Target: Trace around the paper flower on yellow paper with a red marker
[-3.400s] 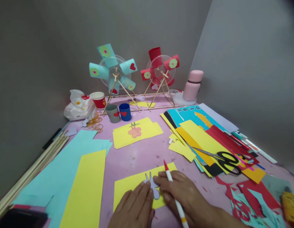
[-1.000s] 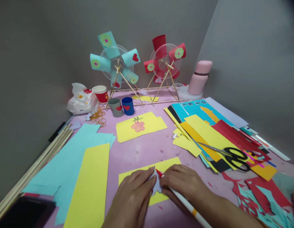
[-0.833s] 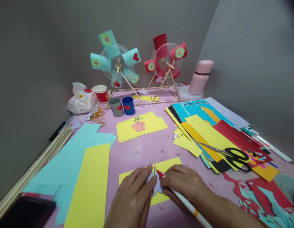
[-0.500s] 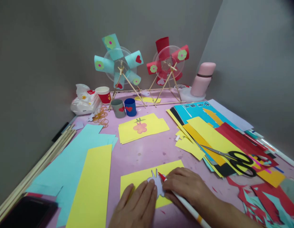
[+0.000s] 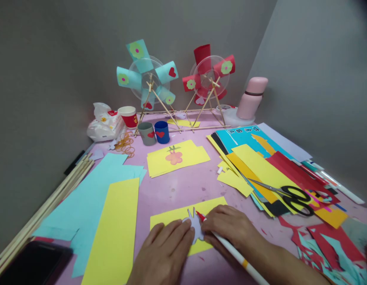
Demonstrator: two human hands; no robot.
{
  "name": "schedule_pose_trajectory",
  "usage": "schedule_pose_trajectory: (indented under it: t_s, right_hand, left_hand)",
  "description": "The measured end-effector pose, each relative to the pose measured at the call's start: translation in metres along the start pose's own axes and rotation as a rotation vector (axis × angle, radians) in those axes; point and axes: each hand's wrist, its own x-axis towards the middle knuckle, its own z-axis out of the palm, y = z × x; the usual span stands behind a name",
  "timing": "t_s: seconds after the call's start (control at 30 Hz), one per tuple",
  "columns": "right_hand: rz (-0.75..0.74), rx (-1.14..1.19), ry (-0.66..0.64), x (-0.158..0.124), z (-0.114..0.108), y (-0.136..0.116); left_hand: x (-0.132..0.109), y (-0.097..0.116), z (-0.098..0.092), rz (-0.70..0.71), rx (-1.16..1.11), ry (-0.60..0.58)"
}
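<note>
The marker [image 5: 231,250] was held in the right hand [image 5: 227,223], whose grip was closed around the white barrel near the middle of the near edge of the desk [image 5: 183,182]. Its long axis ran obliquely, from the near edge, right of its midpoint, toward the far left, with the red tip foremost and pointing away from the person. The tip stood just beside the antennae of a lilac butterfly cutout [image 5: 197,225]; contact with the paper could not be told. The cutout lay flat on a yellow card [image 5: 209,205], its long axis running roughly from near edge to far edge, antennae directed toward the far edge. The left hand [image 5: 165,253] was laid flat over the cutout's left side, its grip released. Farther toward the far edge lay yellow sheets [image 5: 188,150], the uppermost bearing a pink blossom; toward the right edge, scissors [image 5: 280,190] pointed to the far left. A dark phone [image 5: 35,261] occupied the near left corner.
</note>
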Motion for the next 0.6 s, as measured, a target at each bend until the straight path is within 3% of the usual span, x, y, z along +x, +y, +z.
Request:
schedule_pose_trajectory:
  t_s: [0.27,0.47,0.6]
  right_hand:
    - [0.004,0.054,0.006,0.0,-0.002,-0.002]
    - [0.028,0.084,0.005,-0.002,0.001,0.0]
    - [0.089,0.159,0.007,-0.001,-0.003,-0.003]
  left_hand:
    - [0.003,0.002,0.002,0.046,0.099,0.019]
    - [0.005,0.004,0.012,0.024,0.063,0.185]
    - [0.007,0.003,0.007,0.061,0.033,0.06]
